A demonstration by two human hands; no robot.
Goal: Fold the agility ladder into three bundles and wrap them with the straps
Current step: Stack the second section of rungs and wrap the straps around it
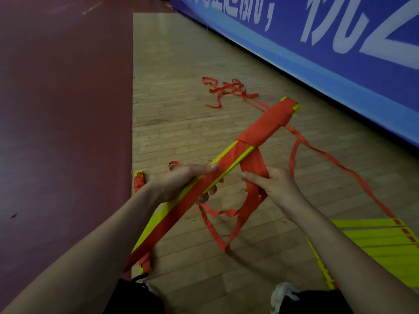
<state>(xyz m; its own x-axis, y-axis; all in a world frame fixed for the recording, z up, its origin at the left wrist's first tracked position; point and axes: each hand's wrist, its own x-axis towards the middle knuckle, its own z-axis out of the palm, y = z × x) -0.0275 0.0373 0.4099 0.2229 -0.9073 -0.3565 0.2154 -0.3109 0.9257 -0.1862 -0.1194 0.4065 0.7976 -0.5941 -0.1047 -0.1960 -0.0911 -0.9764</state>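
A bundle of yellow ladder rungs (pixel 229 152) runs diagonally from lower left to upper right, its far half wound in red strap (pixel 265 123). My left hand (pixel 183 180) grips the bundle round its middle, thumb on top. My right hand (pixel 272 184) pinches the wide red strap (pixel 252 165) that drops from the bundle's underside. Below it the strap hangs in loops (pixel 226 225) toward the floor. More loose red strap (pixel 226 89) lies tangled farther off.
Several yellow rungs (pixel 371 243) lie flat at the right, joined by a red strap (pixel 353 173) trailing across the wooden floor. Another wrapped bundle's end (pixel 139 179) lies at the left. A blue banner wall (pixel 317 41) runs along the right; dark red flooring (pixel 63 109) borders the left.
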